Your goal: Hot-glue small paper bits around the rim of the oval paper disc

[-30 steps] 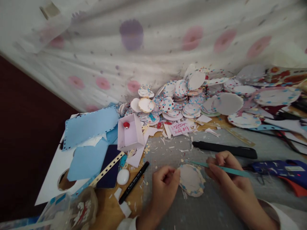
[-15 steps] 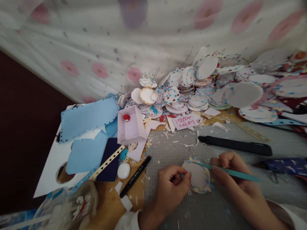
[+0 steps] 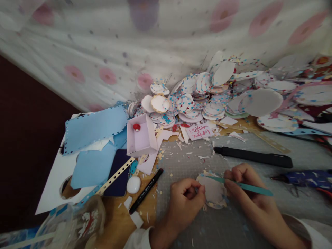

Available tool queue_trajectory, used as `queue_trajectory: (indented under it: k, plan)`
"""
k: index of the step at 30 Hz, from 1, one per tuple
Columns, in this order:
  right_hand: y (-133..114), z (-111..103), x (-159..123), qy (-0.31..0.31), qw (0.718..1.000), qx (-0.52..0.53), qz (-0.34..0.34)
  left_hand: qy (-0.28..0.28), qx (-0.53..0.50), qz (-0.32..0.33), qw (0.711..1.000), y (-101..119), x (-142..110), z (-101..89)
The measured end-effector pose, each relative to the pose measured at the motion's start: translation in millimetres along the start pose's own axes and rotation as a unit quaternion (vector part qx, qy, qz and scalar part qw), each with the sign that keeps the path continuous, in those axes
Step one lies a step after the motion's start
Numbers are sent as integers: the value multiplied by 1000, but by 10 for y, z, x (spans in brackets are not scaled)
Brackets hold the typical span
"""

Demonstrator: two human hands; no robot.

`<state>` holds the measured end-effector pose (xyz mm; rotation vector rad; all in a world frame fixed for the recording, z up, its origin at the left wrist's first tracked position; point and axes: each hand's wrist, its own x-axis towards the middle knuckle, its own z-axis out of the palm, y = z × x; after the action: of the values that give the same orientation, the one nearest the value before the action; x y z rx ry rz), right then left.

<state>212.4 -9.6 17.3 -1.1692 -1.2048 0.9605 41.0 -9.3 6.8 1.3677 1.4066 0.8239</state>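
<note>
A round white paper disc (image 3: 215, 192), its rim dotted with small pale yellow and blue paper pieces, lies on the grey cutting mat (image 3: 181, 166). My left hand (image 3: 185, 202) is closed in a pinch at the disc's left edge; the fingertips hide what lies between them. In my right hand (image 3: 249, 190) are slim teal tweezers (image 3: 255, 189), gripped like a pen. Their narrow tip points left and reaches over the upper part of the disc. I cannot make out whether the tip holds a piece.
Stacks of decorated paper discs (image 3: 186, 103) line the back. A white box (image 3: 141, 136) holds a red object. Around the mat lie a black marker (image 3: 146, 191), a long black tool (image 3: 254, 157), blue paper (image 3: 95, 129) and scraps. A clear plastic container (image 3: 75, 224) stands front left.
My right hand and the tweezers have shifted slightly left, and the tip has moved a little further across the disc. My left hand stays almost in place.
</note>
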Motion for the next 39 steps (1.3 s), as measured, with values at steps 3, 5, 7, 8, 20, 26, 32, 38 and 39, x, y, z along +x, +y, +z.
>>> queue_trajectory:
  k: [3, 5, 7, 8, 20, 26, 32, 38, 39]
  plan:
    - [2, -1, -6, -1, 1000, 2, -8, 1, -4, -1, 1000, -5, 0, 5]
    - [11, -2, -7, -3, 1000, 2, -11, 0, -4, -1, 1000, 0, -1, 7]
    - [21, -3, -7, -4, 1000, 3, -13, -3, -2, 2, 1000, 8, -2, 6]
    - [24, -3, -7, -7, 1000, 3, -13, -4, 0, 3, 1000, 12, -3, 6]
    - [67, -34, -55, 16, 994, 73, 79, 2, -18, -28, 999, 78, 8, -15]
    - [114, -70, -55, 32, 990, 92, 106, 6, -38, -45, 998, 88, 6, -22]
    - [42, -40, -14, 0, 998, 41, 53, 4, -35, -34, 999, 89, 13, -22]
    - [18, -8, -9, 0, 999, 18, 35, 0, -31, -40, 999, 96, 19, -27]
    - [18, -4, -8, -1, 999, 14, 33, 1, -30, -40, 999, 96, 18, -27]
